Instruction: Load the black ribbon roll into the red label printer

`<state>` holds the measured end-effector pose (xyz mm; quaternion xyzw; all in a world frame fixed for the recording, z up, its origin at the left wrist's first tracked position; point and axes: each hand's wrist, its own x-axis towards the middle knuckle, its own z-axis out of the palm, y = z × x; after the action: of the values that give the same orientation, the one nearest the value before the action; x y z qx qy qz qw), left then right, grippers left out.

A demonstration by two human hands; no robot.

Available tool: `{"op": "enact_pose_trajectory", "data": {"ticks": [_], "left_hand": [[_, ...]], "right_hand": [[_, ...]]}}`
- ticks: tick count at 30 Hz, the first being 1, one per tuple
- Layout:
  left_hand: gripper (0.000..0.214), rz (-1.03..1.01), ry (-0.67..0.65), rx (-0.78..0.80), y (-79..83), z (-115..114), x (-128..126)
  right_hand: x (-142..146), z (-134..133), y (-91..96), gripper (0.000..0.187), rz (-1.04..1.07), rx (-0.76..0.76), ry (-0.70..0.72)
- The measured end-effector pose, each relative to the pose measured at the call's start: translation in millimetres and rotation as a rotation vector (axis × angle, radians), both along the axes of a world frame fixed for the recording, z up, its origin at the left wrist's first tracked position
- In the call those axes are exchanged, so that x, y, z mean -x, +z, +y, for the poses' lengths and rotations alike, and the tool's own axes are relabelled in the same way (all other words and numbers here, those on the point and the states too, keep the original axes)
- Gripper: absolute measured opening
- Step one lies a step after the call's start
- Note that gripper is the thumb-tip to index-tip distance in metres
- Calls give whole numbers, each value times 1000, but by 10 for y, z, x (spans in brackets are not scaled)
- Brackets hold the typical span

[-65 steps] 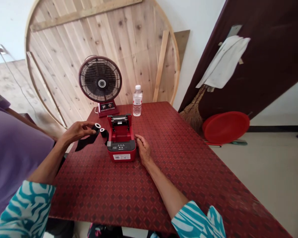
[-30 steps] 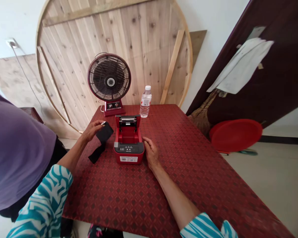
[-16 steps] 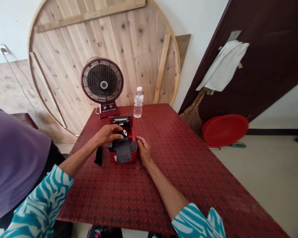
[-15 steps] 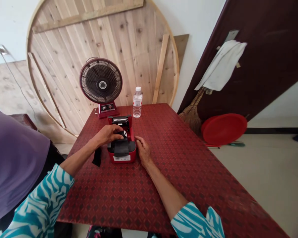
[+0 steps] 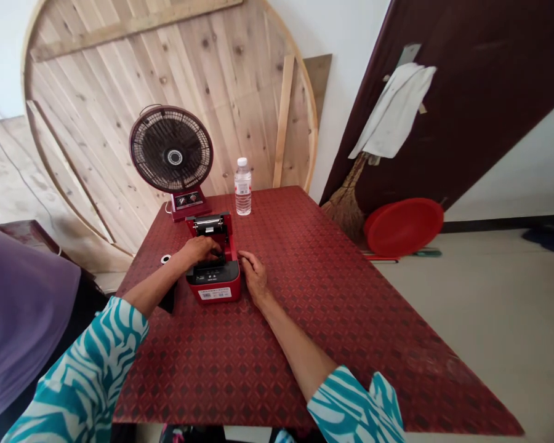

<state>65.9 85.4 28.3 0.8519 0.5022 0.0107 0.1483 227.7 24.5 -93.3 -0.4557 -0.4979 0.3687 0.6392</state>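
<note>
A red and black label printer (image 5: 215, 291) stands on the table with its lid raised. My left hand (image 5: 202, 249) reaches into its bay from the left, fingers bent down at a black part; the fingertips are partly hidden, and I cannot make out what they hold. My right hand (image 5: 255, 275) is closed against the printer's right side, with its fingertips at the edge. Left of the printer, partly behind my left forearm, lies a small roll with a white core (image 5: 165, 259). Black strip material (image 5: 168, 301) shows just below that forearm.
A fan (image 5: 174, 157) and a water bottle (image 5: 243, 191) stand behind the printer on the red patterned table (image 5: 332, 295). Another person in a purple top (image 5: 23, 320) is close at the left. Right of the table are a broom (image 5: 348, 206) and a red basin (image 5: 404, 226).
The roll and its black strip have left the printer and now lie to its left. My left hand has gone deeper into the bay. My right hand stays at the side; the view has shifted.
</note>
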Motion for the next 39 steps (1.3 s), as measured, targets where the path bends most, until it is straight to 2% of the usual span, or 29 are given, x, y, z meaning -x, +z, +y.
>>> {"op": "enact_pose_trajectory", "data": {"ticks": [4, 7, 10, 14, 18, 20, 23, 25, 28, 32, 35, 39], "left_hand": [[22, -224, -51, 82, 121, -124, 114], [37, -478, 42, 78, 167, -382, 304], [48, -662, 117, 37, 102, -689, 501], [43, -680, 100, -63, -72, -932, 623], [38, -647, 73, -117, -161, -938, 600], [33, -639, 47, -151, -168, -915, 585], [23, -660, -27, -195, -175, -901, 585], [20, -671, -55, -205, -187, -905, 593], [18, -670, -43, -194, -199, -917, 599], [27, -666, -12, -175, -178, -924, 598], [34, -641, -5, -160, -158, -919, 598], [31, -626, -13, -177, -174, -902, 600]], "right_hand": [[0, -4, 14, 33, 7, 15, -17], [0, -28, 9, 33, 15, 18, -22], [-10, -15, 20, 33, 54, 24, -17], [-42, 140, 181, 42, 155, 62, -33], [-73, 203, 491, 43, 62, 0, -53], [-90, 96, 635, 38, -47, -74, -65], [-117, -148, 775, 31, -342, -228, 36], [-124, -271, 809, 29, -498, -274, 100], [-123, -323, 795, 28, -604, -264, 197], [-127, -281, 751, 26, -627, -292, 284], [-129, -294, 740, 25, -632, -327, 299], [-139, -339, 761, 25, -632, -365, 317]]}}
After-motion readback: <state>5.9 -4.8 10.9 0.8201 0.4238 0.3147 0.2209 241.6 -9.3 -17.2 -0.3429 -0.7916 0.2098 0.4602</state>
